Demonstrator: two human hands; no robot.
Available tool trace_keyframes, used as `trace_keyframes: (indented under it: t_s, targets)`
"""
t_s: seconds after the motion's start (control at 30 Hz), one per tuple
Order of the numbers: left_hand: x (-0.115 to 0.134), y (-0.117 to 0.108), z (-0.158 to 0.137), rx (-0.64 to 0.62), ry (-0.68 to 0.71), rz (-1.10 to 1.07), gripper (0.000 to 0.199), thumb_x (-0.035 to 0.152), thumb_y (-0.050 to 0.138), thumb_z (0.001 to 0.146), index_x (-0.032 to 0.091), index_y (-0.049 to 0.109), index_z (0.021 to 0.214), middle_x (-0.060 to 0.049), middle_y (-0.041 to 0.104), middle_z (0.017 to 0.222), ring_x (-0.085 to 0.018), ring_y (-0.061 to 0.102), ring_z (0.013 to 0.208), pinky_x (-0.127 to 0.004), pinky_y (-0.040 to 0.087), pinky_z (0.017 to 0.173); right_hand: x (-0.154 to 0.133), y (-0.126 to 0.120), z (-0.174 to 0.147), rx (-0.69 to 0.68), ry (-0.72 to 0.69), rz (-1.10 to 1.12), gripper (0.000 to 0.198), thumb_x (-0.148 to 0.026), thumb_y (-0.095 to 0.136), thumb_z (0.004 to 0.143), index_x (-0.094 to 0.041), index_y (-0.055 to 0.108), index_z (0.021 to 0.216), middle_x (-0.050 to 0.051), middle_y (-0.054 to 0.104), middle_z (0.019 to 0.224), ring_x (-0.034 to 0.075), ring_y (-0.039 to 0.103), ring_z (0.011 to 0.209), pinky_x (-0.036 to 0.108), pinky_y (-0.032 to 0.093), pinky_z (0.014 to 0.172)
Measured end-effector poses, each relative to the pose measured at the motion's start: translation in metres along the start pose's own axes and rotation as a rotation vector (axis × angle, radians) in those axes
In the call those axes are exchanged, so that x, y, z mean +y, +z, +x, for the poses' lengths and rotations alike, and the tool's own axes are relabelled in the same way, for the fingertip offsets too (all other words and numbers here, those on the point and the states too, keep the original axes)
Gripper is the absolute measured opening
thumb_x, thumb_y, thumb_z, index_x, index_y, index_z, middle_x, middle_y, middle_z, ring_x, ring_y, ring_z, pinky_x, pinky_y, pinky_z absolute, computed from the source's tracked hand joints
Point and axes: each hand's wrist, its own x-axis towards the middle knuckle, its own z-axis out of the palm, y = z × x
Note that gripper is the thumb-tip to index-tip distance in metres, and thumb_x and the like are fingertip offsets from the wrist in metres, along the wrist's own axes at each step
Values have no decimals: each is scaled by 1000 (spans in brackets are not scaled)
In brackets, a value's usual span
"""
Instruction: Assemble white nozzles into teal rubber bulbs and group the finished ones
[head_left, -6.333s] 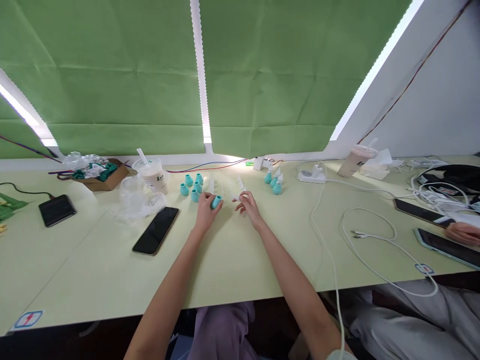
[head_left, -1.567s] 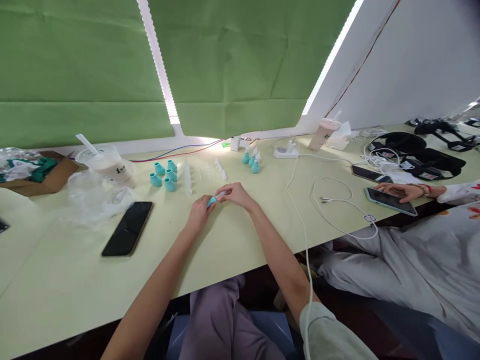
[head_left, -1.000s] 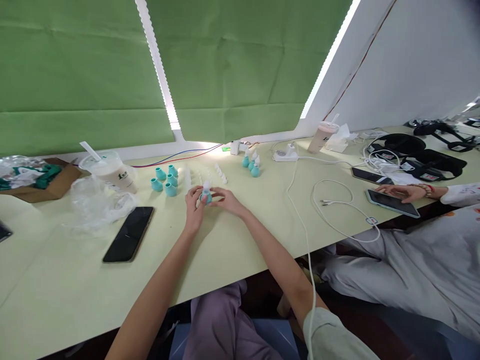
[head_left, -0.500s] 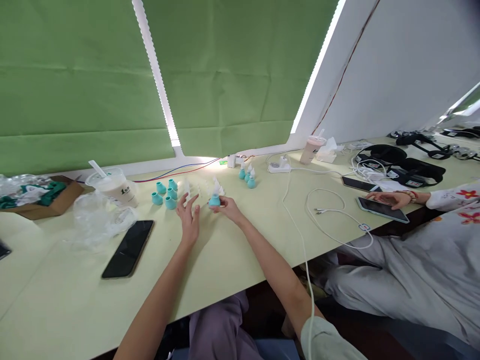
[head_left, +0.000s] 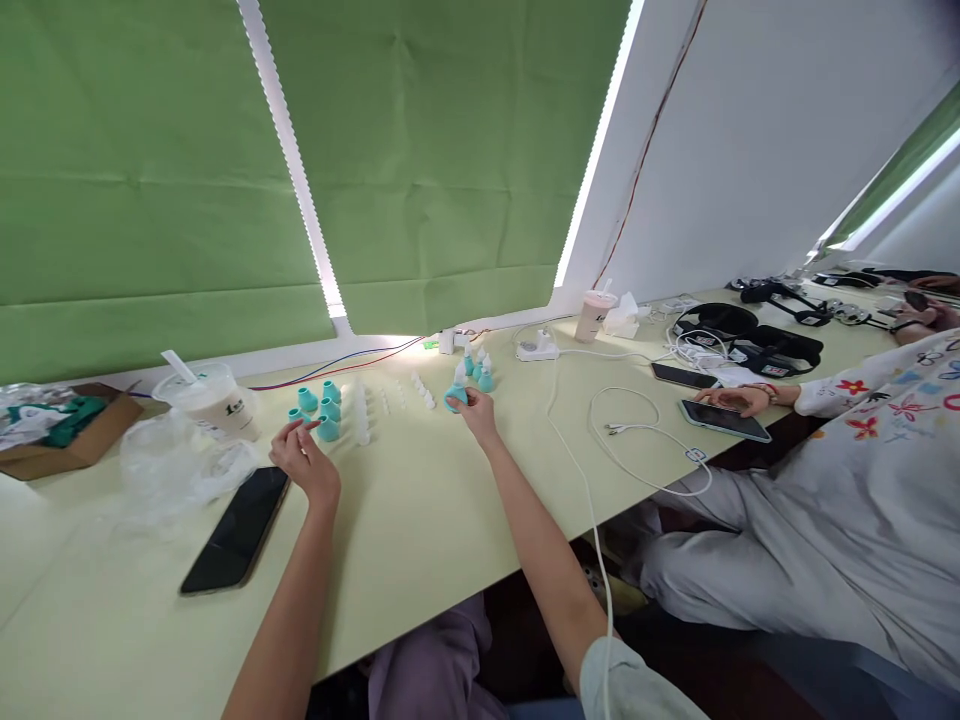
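My right hand (head_left: 476,415) grips a small teal squeeze bottle (head_left: 454,397) with a white pointed tip, close beside several similar capped bottles (head_left: 485,380) standing behind it. Over on the left, my left hand (head_left: 306,465) is at the near edge of a group of open-necked teal bottle bodies (head_left: 328,428). Its fingers are bent but apart, and nothing shows between them; they partly cover the nearest body. Between the hands lie a row of translucent white pieces (head_left: 361,415) and further rows of small white tips (head_left: 422,390).
A black phone (head_left: 236,530), a plastic bag (head_left: 169,455), a milky drink cup (head_left: 217,405) and a cardboard box (head_left: 82,440) are at left. At right are a power strip (head_left: 538,347), white cables (head_left: 592,480), headsets (head_left: 772,350) and a co-worker's hand (head_left: 739,400) on a phone.
My right hand has carried the capped teal bottle rightward to the finished-looking group. My left hand has moved left, from the white pieces to the open teal bodies. The view has shifted right.
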Motion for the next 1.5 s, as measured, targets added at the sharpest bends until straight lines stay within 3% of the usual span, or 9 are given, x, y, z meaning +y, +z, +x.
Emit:
trace_keyframes:
  t_s: [0.17, 0.37, 0.5, 0.67, 0.83, 0.97, 1.17, 1.33, 1.5]
  targets:
    - [-1, 1, 0, -20, 16, 5, 39, 34, 29, 92, 17, 64, 87, -9, 58, 101, -22, 50, 104, -44, 31, 96, 3, -1, 1, -105, -5, -45, 38, -42, 72, 54, -15, 61, 78, -1, 57, 68, 12, 53, 66, 26, 52, 58]
    - [1, 3, -3, -41, 18, 17, 40, 33, 28, 92, 17, 65, 85, -8, 59, 101, -21, 50, 102, -39, 31, 94, -6, -4, 1, 60, -14, -8, 39, -49, 66, 59, -15, 61, 77, 1, 58, 70, 13, 55, 68, 29, 55, 66]
    - [2, 4, -7, -81, 18, 26, 40, 32, 28, 92, 17, 64, 84, -8, 59, 101, -21, 51, 101, -39, 32, 94, -8, -3, -2, 16, -5, 36, 44, -50, 67, 58, -17, 61, 87, 2, 61, 82, 15, 56, 77, 28, 55, 63]
    - [1, 2, -8, -114, 1, 26, 41, 33, 26, 93, 18, 63, 83, -8, 59, 100, -20, 51, 99, -37, 34, 92, -3, -2, -4, 79, -34, -93, 33, -47, 66, 60, -16, 59, 69, -1, 54, 64, 13, 52, 65, 28, 51, 65]
    - [2, 0, -7, -132, -15, 5, 41, 34, 25, 93, 18, 62, 83, -8, 59, 98, -21, 49, 99, -36, 36, 87, 1, 0, -4, -106, 19, -78, 41, -47, 70, 56, -16, 61, 82, 1, 61, 77, 15, 54, 72, 27, 50, 63]
    - [3, -1, -6, -147, -31, 9, 40, 33, 26, 93, 19, 61, 81, -8, 60, 97, -21, 49, 97, -35, 37, 83, 4, 4, -6, -103, -48, -180, 44, -49, 65, 62, -18, 62, 93, 2, 63, 86, 16, 57, 80, 29, 49, 69]
    - [-2, -2, -5, -137, -72, 3, 38, 32, 28, 93, 20, 62, 80, -8, 61, 96, -21, 49, 96, -33, 40, 77, 23, -17, 7, 159, -167, -367, 52, -48, 62, 64, -15, 60, 104, 13, 54, 116, 22, 49, 101, 29, 47, 69]
    - [-7, -2, -3, -117, -86, -5, 37, 32, 29, 92, 20, 62, 79, -7, 61, 97, -21, 48, 97, -31, 41, 73, 39, -53, 23, 426, -84, -566, 50, -39, 61, 66, -11, 59, 107, 13, 56, 106, 19, 51, 83, 33, 41, 83]
    - [-12, -2, -1, -106, -104, -3, 37, 30, 30, 91, 20, 64, 80, -7, 61, 96, -20, 48, 97, -30, 41, 72, 44, -71, 24, 624, 30, -686, 40, -37, 57, 70, -11, 60, 100, 13, 61, 99, 22, 53, 86, 34, 39, 82]
